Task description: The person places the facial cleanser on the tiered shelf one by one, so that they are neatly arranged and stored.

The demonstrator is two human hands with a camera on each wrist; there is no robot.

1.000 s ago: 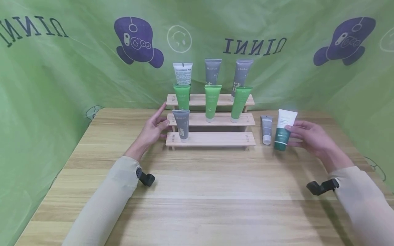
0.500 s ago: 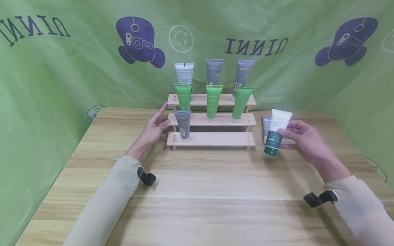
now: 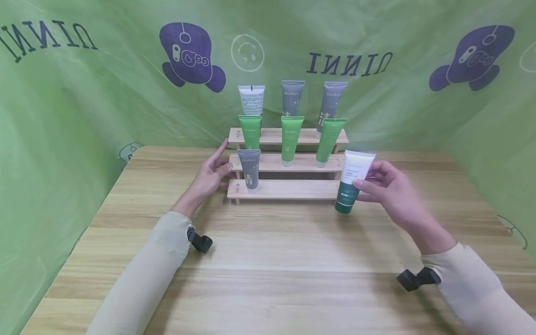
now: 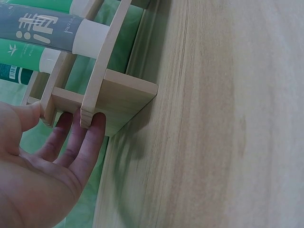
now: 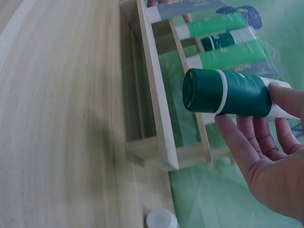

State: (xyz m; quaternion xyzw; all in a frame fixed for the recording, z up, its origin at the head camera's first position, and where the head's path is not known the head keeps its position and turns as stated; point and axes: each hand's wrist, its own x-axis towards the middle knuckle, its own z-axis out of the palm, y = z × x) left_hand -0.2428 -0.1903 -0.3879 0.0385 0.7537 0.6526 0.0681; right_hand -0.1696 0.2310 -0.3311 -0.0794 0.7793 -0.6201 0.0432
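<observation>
My right hand (image 3: 391, 195) pinches a white and dark green squeeze tube (image 3: 355, 180) between thumb and fingers, its green cap (image 5: 204, 90) pointing down. In the head view this tube overlaps the right end of the bottom tier of a three-tier wooden rack (image 3: 293, 190). My left hand (image 3: 206, 179) rests on the rack's left end, thumb at the middle tier, fingers (image 4: 88, 147) spread along the tier ends. A grey tube (image 3: 250, 171) stands cap down on the bottom tier, at the left.
Three green tubes (image 3: 291, 139) stand on the middle tier. Behind them, the top tier holds a white-topped tube (image 3: 251, 100) and two grey tubes (image 3: 292, 97). On the table (image 3: 268, 270), a white cap (image 5: 161, 218) shows beside the rack. Green cloth (image 3: 104, 102) hangs behind.
My right hand has carried the white and green tube leftward to the rack's right end, now covering the grey tube on the table in the head view. The left hand has stayed at the rack.
</observation>
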